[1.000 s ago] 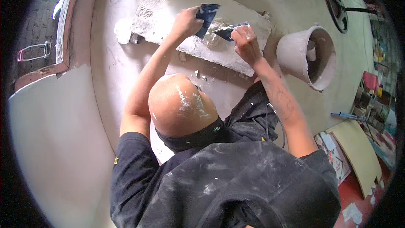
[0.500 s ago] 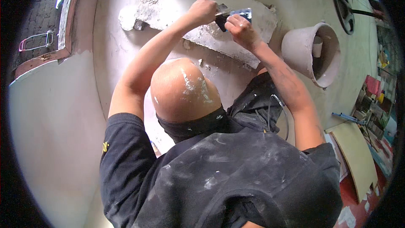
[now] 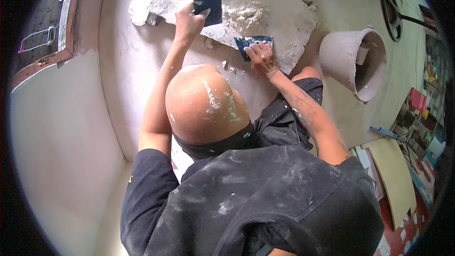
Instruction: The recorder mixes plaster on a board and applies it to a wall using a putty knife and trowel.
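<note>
My left hand (image 3: 188, 22) is closed around a putty knife (image 3: 209, 5) with a wide dark blade, raised above the left part of a plaster-crusted board (image 3: 289, 14). My right hand (image 3: 261, 58) grips a second putty knife (image 3: 242, 47), its broad blade smeared with white. This blade is at the board's near edge, just below a lumpy mound of wet plaster (image 3: 244, 16). Whether it touches the board I cannot tell. Both handles are mostly hidden by my fingers. My bent knee (image 3: 206, 102), splashed with white, rises in front of me.
Right of the board, a plaster-coated bucket (image 3: 339, 59) lies tipped toward the right, a light block inside it. Farther right are a black spoked round base with a pole (image 3: 391, 14) and a pale curved panel (image 3: 391, 170). Plaster crumbs (image 3: 225, 65) dot the floor.
My hands, earlier close together with the two blades meeting over the board, have moved apart. The left went left with its blade turned up; the right came nearer and slightly left.
</note>
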Demonstrator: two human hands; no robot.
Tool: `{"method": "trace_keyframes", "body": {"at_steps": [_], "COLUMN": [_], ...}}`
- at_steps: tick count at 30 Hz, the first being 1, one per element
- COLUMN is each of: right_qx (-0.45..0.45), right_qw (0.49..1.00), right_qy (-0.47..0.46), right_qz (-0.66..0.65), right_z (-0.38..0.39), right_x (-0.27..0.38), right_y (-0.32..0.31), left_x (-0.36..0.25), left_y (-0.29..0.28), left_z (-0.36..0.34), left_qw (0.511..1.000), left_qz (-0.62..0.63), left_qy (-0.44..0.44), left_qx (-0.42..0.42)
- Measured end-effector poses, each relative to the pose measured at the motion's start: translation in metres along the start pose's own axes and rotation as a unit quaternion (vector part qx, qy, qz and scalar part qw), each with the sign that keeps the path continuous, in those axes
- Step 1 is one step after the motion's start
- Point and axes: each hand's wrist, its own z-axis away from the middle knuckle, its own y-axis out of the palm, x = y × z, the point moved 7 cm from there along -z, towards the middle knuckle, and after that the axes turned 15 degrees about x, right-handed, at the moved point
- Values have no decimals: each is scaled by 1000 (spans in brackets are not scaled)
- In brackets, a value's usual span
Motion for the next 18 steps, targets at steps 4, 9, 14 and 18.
{"method": "trace_keyframes", "body": {"at_steps": [4,9,14,18], "right_qx": [14,31,114,131], "right_qw": [999,997,989,982], "right_qy": [4,48,91,120], "right_qz": [28,46,4,-61], "right_z": [-12,-59,-99,-116], "right_x": [-10,-20,-55,-85], "right_y": [11,-9,-31,-46], "left_x": [28,41,68,73], "left_y": [-6,2,23,33], "left_z": [25,53,69,79], "left_qw": [997,986,978,976], "left_qz": [54,146,183,190], "left_qy": [-50,-78,-103,-107], "left_qx": [-12,-19,-15,-7]}}
